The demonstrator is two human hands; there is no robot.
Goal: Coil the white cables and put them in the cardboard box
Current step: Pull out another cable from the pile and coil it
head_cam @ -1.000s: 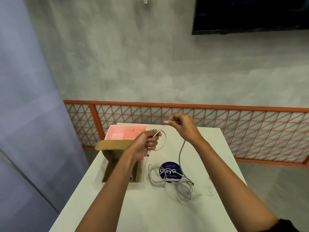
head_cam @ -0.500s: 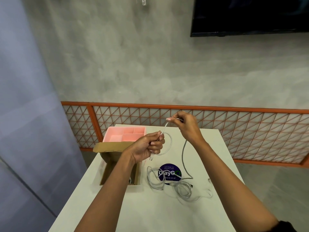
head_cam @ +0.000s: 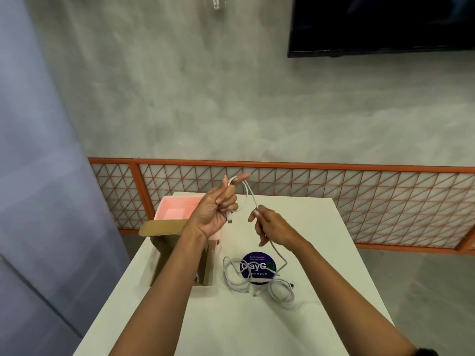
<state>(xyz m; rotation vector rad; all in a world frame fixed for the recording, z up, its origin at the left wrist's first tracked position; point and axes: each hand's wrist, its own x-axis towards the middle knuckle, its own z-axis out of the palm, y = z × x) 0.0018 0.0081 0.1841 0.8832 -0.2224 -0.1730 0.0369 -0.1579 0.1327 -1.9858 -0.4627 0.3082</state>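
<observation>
My left hand (head_cam: 216, 208) is raised above the table, palm towards me, with a white cable (head_cam: 250, 195) looped over its index finger and the plug end hanging below the fist. My right hand (head_cam: 271, 227) pinches the same cable lower down, to the right. From there the cable drops to a loose pile of white cables (head_cam: 257, 280) on the table. The open cardboard box (head_cam: 164, 250) stands at the table's left edge, partly hidden by my left forearm.
A pink divided tray (head_cam: 174, 210) sits behind the box. A round purple sticker (head_cam: 257, 264) lies under the cable pile. The white table (head_cam: 321, 253) ends close on the left and right. An orange lattice railing (head_cam: 334, 191) runs behind it.
My left hand has risen and turned palm up, with the cable now looped over its finger. My right hand has dropped lower and slid down the cable.
</observation>
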